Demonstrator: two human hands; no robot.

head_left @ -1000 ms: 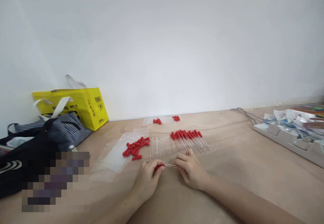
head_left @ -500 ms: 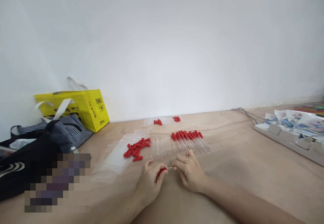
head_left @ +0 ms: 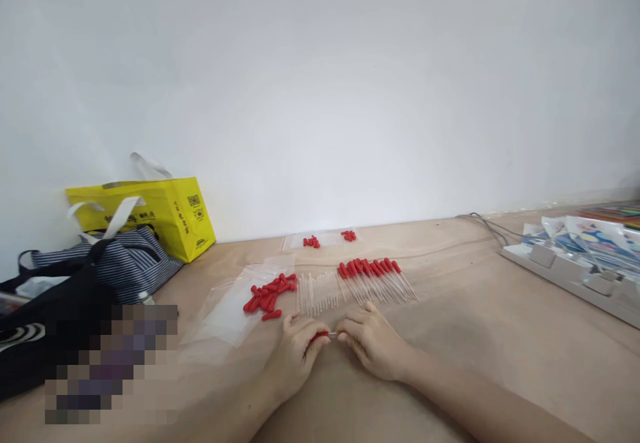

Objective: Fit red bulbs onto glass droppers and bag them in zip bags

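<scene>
So both hands are down low over the wooden table (head_left: pixel 465 349), nearly meeting at the fingertips. The left hand (head_left: pixel 295 356) is pinched closed on a red rubber bulb (head_left: pixel 321 337), thumb against fingers, with just a strip of red peeking out. The right hand (head_left: pixel 373 339) is closed too, its fingertips gripping a thin clear tube (head_left: pixel 333 335) (only a short bit of it shows in the gap, the rest is hidden behind fingers).

The bit that matters is the line-up: bulb and tube lie end to end, long axis running side to side from one hand to the other, bulb on the left, tube on the right. Can't tell how deep the tube sits in the bulb's mouth, it's too small and covered up.

Just beyond the hands, on the left hand's side, there's a pile of red bulbs (head_left: pixel 270 294) by some plastic bags (head_left: pixel 227 316). Straight ahead is a row of bare tubes (head_left: pixel 319 294), and right beside that, nearer the right hand, a row of red-topped tubes (head_left: pixel 375 276) lying slantwise, red ends pointing away toward the wall (head_left: pixel 360 109).
</scene>
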